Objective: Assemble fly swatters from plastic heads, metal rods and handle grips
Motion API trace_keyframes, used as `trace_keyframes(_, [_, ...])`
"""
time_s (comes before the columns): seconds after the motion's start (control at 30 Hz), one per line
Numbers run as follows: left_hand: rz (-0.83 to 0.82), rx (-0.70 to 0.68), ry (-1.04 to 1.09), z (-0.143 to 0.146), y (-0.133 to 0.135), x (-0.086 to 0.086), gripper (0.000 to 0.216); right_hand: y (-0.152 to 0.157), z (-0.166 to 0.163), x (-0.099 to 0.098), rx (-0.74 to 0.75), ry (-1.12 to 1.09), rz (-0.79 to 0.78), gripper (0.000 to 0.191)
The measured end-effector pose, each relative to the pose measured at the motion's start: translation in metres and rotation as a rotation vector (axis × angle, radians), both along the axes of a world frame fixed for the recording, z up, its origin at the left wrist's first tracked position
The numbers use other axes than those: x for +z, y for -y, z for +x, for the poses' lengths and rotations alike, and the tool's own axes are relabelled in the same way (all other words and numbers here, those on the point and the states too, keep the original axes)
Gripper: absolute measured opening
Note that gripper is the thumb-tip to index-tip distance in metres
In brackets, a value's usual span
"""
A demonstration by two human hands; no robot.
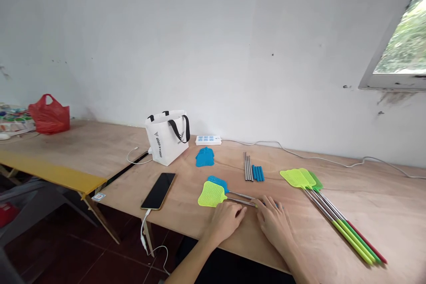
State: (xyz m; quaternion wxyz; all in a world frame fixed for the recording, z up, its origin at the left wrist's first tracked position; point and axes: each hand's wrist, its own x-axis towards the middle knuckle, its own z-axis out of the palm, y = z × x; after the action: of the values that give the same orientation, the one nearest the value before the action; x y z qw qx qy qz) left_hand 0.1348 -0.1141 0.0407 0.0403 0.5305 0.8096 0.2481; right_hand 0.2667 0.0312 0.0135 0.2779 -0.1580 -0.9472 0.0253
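A yellow-green fly swatter point(210, 194) lies in front of me, partly over a blue fly swatter point(218, 182). Both metal shafts run right, under the fingers of my right hand point(273, 219). Those fingers are spread and rest over the handles, which they mostly cover. My left hand point(228, 219) lies just below the yellow-green head and shaft, fingers loosely bent and thumb apart, with nothing visible in it. Behind are blue swatter heads point(204, 157), several metal rods point(248, 167) and several blue handle tubes point(257, 173). Assembled fly swatters point(328, 204) lie side by side at right.
A phone point(159, 191) with a plugged-in cable lies left of my hands. Behind it stand a white tote bag point(166, 142) and a power strip point(208, 140), its cord running along the wall. A red plastic bag point(49, 115) sits on the far-left table.
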Motion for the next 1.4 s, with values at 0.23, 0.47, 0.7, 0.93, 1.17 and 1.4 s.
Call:
trace_keyframes(0.23, [-0.036, -0.014, 0.014, 0.001, -0.001, 0.000, 0.038, 0.021, -0.013, -0.018, 0.120, 0.005, -0.160, 0.020])
trace_keyframes(0.47, [-0.013, -0.012, -0.007, 0.000, -0.001, -0.002, 0.034, 0.018, -0.009, -0.017, 0.153, 0.033, -0.186, 0.022])
trace_keyframes(0.7, [-0.034, -0.015, -0.007, 0.001, -0.001, -0.002, 0.032, 0.018, -0.007, -0.012, 0.170, 0.072, -0.226, 0.023])
trace_keyframes(0.93, [-0.043, -0.011, -0.005, 0.001, 0.000, 0.001, 0.033, 0.020, -0.008, -0.013, 0.165, 0.077, -0.214, 0.021])
trace_keyframes(1.17, [-0.047, -0.029, -0.011, 0.001, 0.000, 0.004, 0.032, 0.020, -0.008, -0.010, 0.179, 0.053, -0.213, 0.019])
trace_keyframes(1.4, [-0.038, -0.019, -0.001, 0.002, 0.000, 0.003, 0.033, 0.020, -0.008, -0.011, 0.178, 0.066, -0.223, 0.019])
